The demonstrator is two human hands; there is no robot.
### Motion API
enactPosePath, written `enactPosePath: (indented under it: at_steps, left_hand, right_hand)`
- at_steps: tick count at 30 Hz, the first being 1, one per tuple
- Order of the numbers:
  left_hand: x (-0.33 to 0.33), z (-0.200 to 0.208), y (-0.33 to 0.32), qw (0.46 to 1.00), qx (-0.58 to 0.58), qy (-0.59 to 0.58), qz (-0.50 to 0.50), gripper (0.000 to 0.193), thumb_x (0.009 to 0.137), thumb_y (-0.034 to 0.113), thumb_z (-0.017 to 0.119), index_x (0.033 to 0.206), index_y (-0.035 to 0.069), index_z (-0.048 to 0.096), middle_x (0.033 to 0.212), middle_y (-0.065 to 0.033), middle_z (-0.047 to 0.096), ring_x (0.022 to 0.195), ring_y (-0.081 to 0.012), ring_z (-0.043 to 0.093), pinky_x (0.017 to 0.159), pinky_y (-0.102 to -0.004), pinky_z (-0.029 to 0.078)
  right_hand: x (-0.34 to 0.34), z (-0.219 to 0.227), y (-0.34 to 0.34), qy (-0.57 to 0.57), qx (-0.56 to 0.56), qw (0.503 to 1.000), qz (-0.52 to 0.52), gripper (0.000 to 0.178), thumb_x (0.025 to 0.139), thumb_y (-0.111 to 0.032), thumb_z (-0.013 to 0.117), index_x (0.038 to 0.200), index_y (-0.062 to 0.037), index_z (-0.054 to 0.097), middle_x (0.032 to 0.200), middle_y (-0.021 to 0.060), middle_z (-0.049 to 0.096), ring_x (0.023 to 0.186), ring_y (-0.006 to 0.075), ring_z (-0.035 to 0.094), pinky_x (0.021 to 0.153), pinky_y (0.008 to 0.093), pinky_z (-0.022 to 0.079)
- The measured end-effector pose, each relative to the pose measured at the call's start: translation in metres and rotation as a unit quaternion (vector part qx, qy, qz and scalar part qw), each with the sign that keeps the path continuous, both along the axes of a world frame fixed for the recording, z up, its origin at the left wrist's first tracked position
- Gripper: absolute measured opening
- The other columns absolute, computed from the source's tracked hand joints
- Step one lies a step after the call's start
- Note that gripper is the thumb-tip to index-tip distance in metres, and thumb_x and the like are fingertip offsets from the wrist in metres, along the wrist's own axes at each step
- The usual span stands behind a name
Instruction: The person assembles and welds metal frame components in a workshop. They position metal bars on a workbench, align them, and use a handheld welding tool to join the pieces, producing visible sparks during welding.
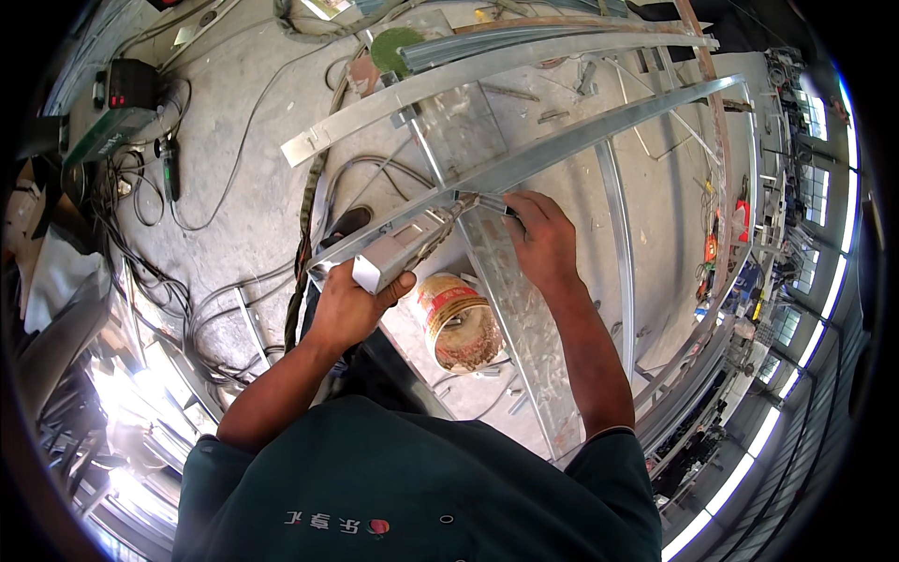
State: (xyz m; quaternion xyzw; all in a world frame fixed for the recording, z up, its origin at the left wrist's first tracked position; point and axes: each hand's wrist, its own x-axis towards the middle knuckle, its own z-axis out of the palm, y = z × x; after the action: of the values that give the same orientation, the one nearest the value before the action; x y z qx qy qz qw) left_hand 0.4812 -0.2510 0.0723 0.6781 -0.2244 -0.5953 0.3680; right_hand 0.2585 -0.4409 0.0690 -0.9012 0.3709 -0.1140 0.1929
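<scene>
My left hand (351, 304) is closed round a short silver metal piece with a square end (382, 265). It slants up and to the right, and its far end narrows near the long metal beam (543, 140). My right hand (543, 239) pinches a small dark-and-silver metal part (494, 204) close to that far end; its exact kind is too small to tell. Both hands are over the steel frame, where a wide flat metal bar (524, 347) runs down toward me. Below, between my arms, stands a dirty bucket (459, 323) with a red and yellow side.
Another long metal strip (403, 98) crosses farther off, and a thinner upright bar (618, 253) stands to the right. At left, a dark green machine (108, 112), a handheld power tool (169, 169) and tangled cables (154, 272) lie on the concrete floor. A round green disc (395, 49) is at the far side.
</scene>
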Motion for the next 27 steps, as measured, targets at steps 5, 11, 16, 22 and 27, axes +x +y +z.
enactPosePath:
  at_steps: [5, 11, 16, 22, 27]
  left_hand:
    - [-0.001, 0.027, -0.006, 0.995, 0.015, -0.090, -0.026, 0.053, 0.086, 0.043, 0.078, 0.122, 0.006, 0.066, 0.099, -0.0172, 0.073, 0.091, -0.0332, 0.071, 0.082, -0.0401, 0.054]
    - [-0.010, 0.016, 0.000, 0.985, -0.042, -0.164, -0.041, 0.054, 0.086, 0.044, 0.078, 0.123, 0.006, 0.065, 0.100, -0.0182, 0.073, 0.094, -0.0351, 0.071, 0.082, -0.0414, 0.054]
    - [-0.009, 0.016, 0.001, 0.983, -0.055, -0.168, -0.045, 0.055, 0.087, 0.044, 0.077, 0.124, 0.006, 0.064, 0.099, -0.0185, 0.073, 0.092, -0.0356, 0.071, 0.081, -0.0416, 0.054]
    - [-0.009, 0.018, 0.001, 0.981, -0.053, -0.179, -0.055, 0.055, 0.087, 0.043, 0.077, 0.126, 0.007, 0.064, 0.098, -0.0188, 0.073, 0.091, -0.0356, 0.072, 0.081, -0.0414, 0.054]
    - [-0.009, 0.019, 0.001, 0.982, -0.065, -0.174, -0.046, 0.056, 0.087, 0.042, 0.077, 0.128, 0.007, 0.063, 0.097, -0.0193, 0.073, 0.090, -0.0361, 0.071, 0.080, -0.0412, 0.055]
  right_hand:
    - [0.002, 0.000, 0.000, -0.002, 0.004, 1.000, 0.001, 0.037, 0.074, -0.003, 0.076, 0.110, -0.0069, 0.069, 0.109, 0.0119, 0.068, 0.098, 0.0322, 0.066, 0.085, 0.0417, 0.056]
    - [-0.001, 0.000, 0.000, -0.011, 0.012, 1.000, -0.010, 0.036, 0.073, -0.002, 0.076, 0.109, -0.0052, 0.069, 0.108, 0.0133, 0.069, 0.099, 0.0333, 0.066, 0.086, 0.0420, 0.055]
    - [0.001, 0.000, 0.001, -0.011, 0.020, 1.000, -0.020, 0.035, 0.073, -0.001, 0.076, 0.107, -0.0047, 0.069, 0.108, 0.0139, 0.069, 0.099, 0.0337, 0.067, 0.086, 0.0422, 0.055]
    - [0.001, 0.001, 0.001, -0.011, 0.014, 1.000, -0.019, 0.034, 0.073, -0.001, 0.076, 0.107, -0.0049, 0.070, 0.107, 0.0140, 0.069, 0.098, 0.0335, 0.067, 0.086, 0.0419, 0.056]
    - [0.002, 0.002, 0.002, -0.017, 0.008, 1.000, -0.013, 0.034, 0.073, 0.000, 0.076, 0.107, -0.0049, 0.070, 0.106, 0.0141, 0.069, 0.097, 0.0337, 0.067, 0.085, 0.0420, 0.056]
